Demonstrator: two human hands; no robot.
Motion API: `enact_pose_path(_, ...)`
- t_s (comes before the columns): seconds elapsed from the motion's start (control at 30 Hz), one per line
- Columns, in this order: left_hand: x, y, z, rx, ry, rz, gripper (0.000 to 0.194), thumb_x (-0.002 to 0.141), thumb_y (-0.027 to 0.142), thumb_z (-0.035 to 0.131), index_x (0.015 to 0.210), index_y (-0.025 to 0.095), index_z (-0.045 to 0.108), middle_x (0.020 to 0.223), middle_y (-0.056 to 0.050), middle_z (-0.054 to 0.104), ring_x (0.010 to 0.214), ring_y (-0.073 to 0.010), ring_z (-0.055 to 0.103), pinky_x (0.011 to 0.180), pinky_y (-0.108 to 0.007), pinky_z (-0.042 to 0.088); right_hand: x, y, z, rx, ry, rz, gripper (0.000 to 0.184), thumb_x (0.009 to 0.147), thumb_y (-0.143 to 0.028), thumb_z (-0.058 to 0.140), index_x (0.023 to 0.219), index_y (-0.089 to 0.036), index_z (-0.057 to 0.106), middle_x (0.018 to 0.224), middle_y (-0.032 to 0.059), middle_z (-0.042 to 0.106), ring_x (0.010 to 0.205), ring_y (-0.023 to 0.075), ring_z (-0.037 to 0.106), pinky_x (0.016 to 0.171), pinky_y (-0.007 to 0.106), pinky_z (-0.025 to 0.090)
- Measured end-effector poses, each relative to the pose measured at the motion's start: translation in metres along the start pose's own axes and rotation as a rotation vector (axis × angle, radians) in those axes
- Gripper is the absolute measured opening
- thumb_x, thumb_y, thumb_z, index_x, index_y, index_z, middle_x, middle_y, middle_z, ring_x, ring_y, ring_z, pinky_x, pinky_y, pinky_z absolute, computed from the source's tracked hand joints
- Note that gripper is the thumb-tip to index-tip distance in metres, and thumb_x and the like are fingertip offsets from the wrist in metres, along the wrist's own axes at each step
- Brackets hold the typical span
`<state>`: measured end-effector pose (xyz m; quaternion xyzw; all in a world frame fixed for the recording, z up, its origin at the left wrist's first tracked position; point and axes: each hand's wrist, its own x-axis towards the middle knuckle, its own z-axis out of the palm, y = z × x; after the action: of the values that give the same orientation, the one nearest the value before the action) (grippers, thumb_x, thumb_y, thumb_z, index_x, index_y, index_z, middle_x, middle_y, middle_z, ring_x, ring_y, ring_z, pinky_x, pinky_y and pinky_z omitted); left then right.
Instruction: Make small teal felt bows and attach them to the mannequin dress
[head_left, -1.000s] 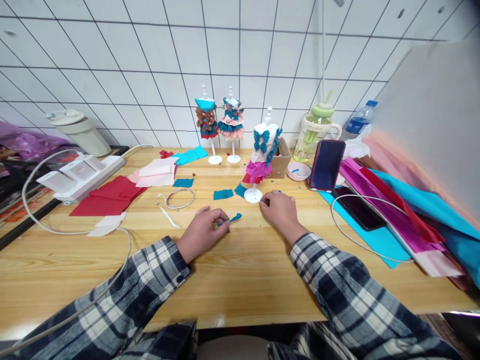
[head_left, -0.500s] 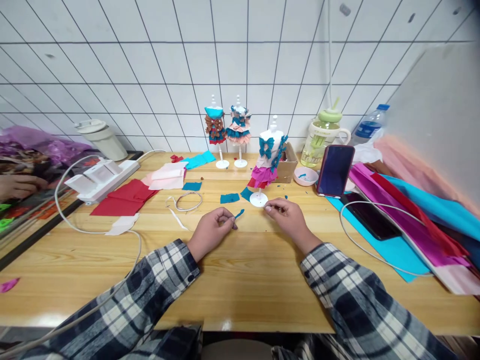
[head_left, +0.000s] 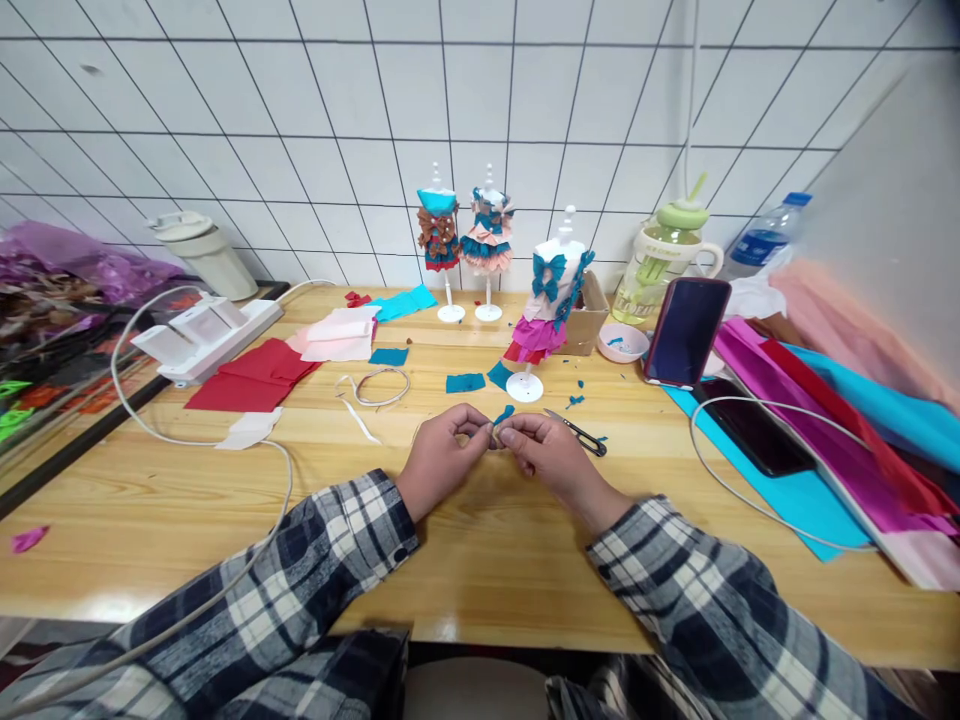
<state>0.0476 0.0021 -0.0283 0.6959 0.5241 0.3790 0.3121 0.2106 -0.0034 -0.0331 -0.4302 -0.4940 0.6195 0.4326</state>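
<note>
My left hand (head_left: 450, 452) pinches a small teal crepe paper piece (head_left: 504, 413), whose tip sticks up between my hands. My right hand (head_left: 553, 455) is closed too, thumb and forefinger pressed together right beside the left fingertips. What the right fingertips hold is too small to make out. Thread snips (head_left: 586, 436) lie just behind my right hand, partly covered by it. Just beyond both hands stands a small dress form (head_left: 551, 290) with teal bows and a magenta and red skirt. Flat teal pieces (head_left: 466, 382) lie left of its white base.
Two more dressed forms (head_left: 437, 235) stand by the wall. A coiled wire (head_left: 382, 387), red paper (head_left: 251, 375) and a power strip (head_left: 210, 340) lie left. At right are a pink dish (head_left: 623, 343), a propped phone (head_left: 686, 332), a drink jug (head_left: 660, 265) and coloured sheets (head_left: 765, 490).
My right hand has moved left from beside the form's base to meet my left hand. The snips now show behind it. A nearby person's hand at the far left has left view.
</note>
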Motion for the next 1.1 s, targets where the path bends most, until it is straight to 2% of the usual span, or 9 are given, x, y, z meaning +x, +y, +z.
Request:
enact_pose_path(0.23,-0.0027,0.0051,-0.0030,0.036,0.036,0.054,0.012,0.079,0.030,0.060,0.075,0.019,0.064,0.074,0.001,0.071,0.069,-0.0141,0.066,0.066,-0.023,0.051,0.0018,0.0044,0.0023,-0.013,-0.012,0.025,0.028,0.071,-0.045,0.068,0.082,-0.019,0.068,0.071,-0.0009,0.065,0.043,0.0054,0.037,0.040,0.020,0.031)
enact_pose_path(0.47,-0.0047,0.0059,-0.0049,0.085,0.033,0.105,0.014,0.080,0.031,0.059,0.076,0.019,0.066,0.074,0.000,0.072,0.068,-0.0141,0.065,0.067,-0.023,0.052,0.0017,0.0035,0.0006,0.012,0.007,0.035,0.030,0.068,-0.047,0.069,0.070,-0.018,0.063,0.051,-0.0058,0.049,0.043,0.0068,0.040,0.040,0.020,0.036)
enact_pose_path(0.63,-0.0047,0.0079,-0.0048,0.057,0.036,0.096,0.013,0.080,0.029,0.059,0.074,0.019,0.065,0.073,0.000,0.073,0.067,-0.0136,0.066,0.066,-0.023,0.051,-0.0009,0.0022,0.0009,0.116,0.007,0.101,0.029,0.068,-0.046,0.071,0.072,-0.018,0.064,0.053,-0.0045,0.053,0.046,0.0082,0.046,0.041,0.020,0.040)
enact_pose_path(0.87,-0.0051,0.0079,-0.0050,0.098,0.042,0.107,0.013,0.080,0.029,0.060,0.074,0.019,0.065,0.073,0.001,0.072,0.066,-0.0133,0.065,0.066,-0.022,0.051,-0.0001,0.0063,0.0040,0.057,0.056,0.046,0.026,0.067,-0.042,0.073,0.071,-0.018,0.064,0.051,-0.0048,0.054,0.042,0.0075,0.044,0.039,0.020,0.039)
enact_pose_path(1.0,-0.0057,0.0070,-0.0059,0.112,0.008,0.131,0.016,0.083,0.030,0.058,0.074,0.020,0.066,0.076,0.001,0.073,0.071,-0.0141,0.066,0.069,-0.023,0.050,0.0009,0.0070,0.0039,0.061,0.092,0.045,0.026,0.070,-0.043,0.070,0.072,-0.018,0.062,0.047,-0.0064,0.050,0.041,0.0079,0.043,0.038,0.020,0.038)
enact_pose_path(1.1,-0.0056,0.0055,-0.0077,0.096,-0.018,0.166,0.016,0.085,0.030,0.057,0.079,0.020,0.068,0.079,0.000,0.074,0.074,-0.0144,0.067,0.071,-0.024,0.050,0.0011,0.0061,0.0035,0.055,0.078,0.031,0.027,0.071,-0.042,0.070,0.073,-0.017,0.061,0.052,-0.0053,0.054,0.042,0.0072,0.044,0.038,0.019,0.039)
